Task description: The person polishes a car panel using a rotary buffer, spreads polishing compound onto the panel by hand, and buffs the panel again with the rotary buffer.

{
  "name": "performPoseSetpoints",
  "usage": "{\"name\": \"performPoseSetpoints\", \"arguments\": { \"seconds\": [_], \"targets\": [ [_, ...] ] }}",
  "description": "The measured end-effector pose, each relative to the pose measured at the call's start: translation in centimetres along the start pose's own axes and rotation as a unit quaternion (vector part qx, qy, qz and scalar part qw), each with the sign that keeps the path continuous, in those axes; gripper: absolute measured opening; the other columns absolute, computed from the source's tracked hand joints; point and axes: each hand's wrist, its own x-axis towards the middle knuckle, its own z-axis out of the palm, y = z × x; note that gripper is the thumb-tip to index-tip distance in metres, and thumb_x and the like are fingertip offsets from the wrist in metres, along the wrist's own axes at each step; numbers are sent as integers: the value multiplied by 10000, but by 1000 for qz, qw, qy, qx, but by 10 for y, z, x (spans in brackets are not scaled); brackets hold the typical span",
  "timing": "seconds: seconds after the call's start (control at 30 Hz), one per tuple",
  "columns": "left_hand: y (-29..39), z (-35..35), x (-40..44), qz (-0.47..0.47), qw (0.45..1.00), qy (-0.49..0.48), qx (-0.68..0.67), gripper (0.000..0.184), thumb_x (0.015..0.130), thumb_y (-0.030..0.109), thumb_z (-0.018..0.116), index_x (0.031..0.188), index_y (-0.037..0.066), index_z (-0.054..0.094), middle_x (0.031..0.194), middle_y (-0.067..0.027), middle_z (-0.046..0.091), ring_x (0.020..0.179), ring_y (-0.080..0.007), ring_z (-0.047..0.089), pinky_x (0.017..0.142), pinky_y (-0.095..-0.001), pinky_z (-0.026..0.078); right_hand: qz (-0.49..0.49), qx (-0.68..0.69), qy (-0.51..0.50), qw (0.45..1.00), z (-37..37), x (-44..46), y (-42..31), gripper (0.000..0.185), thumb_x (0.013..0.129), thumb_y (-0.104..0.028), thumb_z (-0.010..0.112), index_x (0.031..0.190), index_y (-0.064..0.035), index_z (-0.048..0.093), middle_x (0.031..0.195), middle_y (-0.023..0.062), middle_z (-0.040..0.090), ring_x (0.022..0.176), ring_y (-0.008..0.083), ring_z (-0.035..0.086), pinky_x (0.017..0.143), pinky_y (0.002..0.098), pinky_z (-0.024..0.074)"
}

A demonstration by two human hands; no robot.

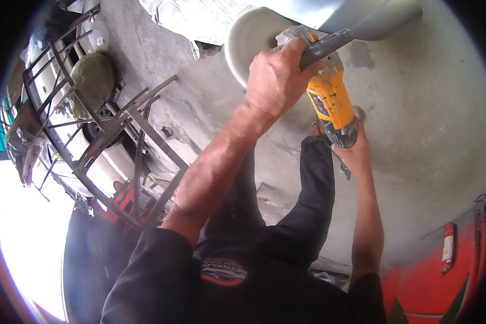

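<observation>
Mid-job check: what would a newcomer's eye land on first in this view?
Probably the yellow power tool right of centre, the left hand on its side handle and the right hand at its rear. Next, its large pale pad near the silver panel up top. Then the metal frame at left and red panel lower right.

The polisher is above the floor, its pad at the far left and its handle across the far end. The left hand is on that far end, the right hand round the near end. Beyond the polisher are a panel to the right and a sheet to the left. Well left of the polisher stands a frame, with a sack also left. The person's legs are nearer than the polisher; a canister is nearer, well right.
</observation>
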Motion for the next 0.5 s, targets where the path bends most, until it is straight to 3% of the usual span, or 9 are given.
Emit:
{"name": "performPoseSetpoints", "arguments": {
  "seconds": [0.2, 0.3, 0.5],
  "targets": [
    [-14, 25, -4, -1, 1000, -11, -22, 329, 856, 248, 831, 919, -9, 635, 757, -163, 714, 702, -307, 744, 626, -368, 588, 21, -9, 7, 1000, 1, 4, 16, 818, 715, 51, 775, 1457, -66, 451, 1264, 128, 660, 1178, 252, 650, 1016, 372, 495],
    [-17, 36, -7, -2, 999, -24, -21, 333, 852, 246, 835, 916, -4, 624, 755, -164, 709, 696, -313, 743, 612, -373, 586, 17, -32, 21, 999, 1, 5, 26, 800, 730, 42, 771, 1451, -52, 438, 1209, 166, 685, 1118, 289, 689, 975, 379, 520],
    [-30, 53, -8, 6, 999, -23, -29, 343, 843, 258, 842, 907, 9, 614, 731, -154, 688, 671, -325, 727, 588, -391, 571, 16, -52, 35, 998, 10, 8, 38, 803, 715, 61, 763, 1444, -57, 446, 1214, 146, 688, 1120, 272, 689, 984, 364, 516]
  ]
}}
